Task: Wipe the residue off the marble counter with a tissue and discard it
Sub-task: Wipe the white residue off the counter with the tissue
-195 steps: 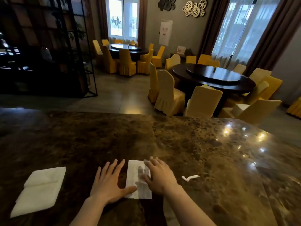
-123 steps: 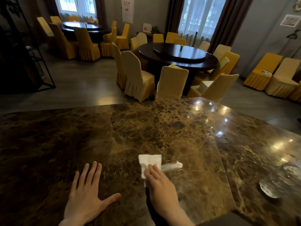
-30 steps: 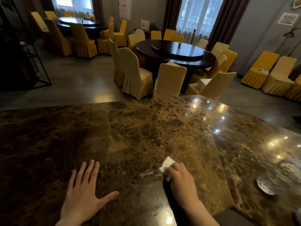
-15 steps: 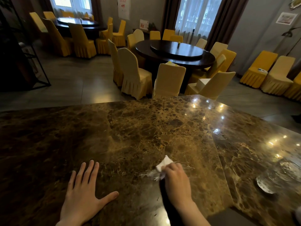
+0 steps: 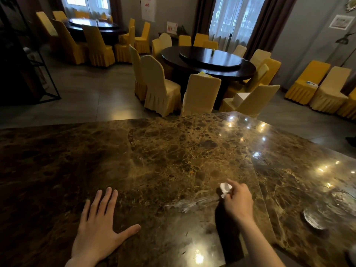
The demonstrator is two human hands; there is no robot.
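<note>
The brown marble counter [image 5: 173,155] fills the lower half of the head view. My right hand [image 5: 238,201] is shut on a small crumpled white tissue [image 5: 225,188], held near the counter surface at centre right. A pale wet smear of residue [image 5: 189,203] streaks the marble just left of that hand. My left hand [image 5: 98,230] lies flat on the counter at the lower left, palm down, fingers spread, holding nothing.
A clear glass dish [image 5: 331,211] sits on the counter at the right edge. Beyond the counter's far edge stand yellow-covered chairs [image 5: 159,87] around a dark round table [image 5: 210,60]. A black metal shelf frame [image 5: 38,60] stands at the left.
My right hand has swept to the right with the tissue, which is now bunched tighter in the fingers. A wet streak shows behind it. My left hand has stayed put.
</note>
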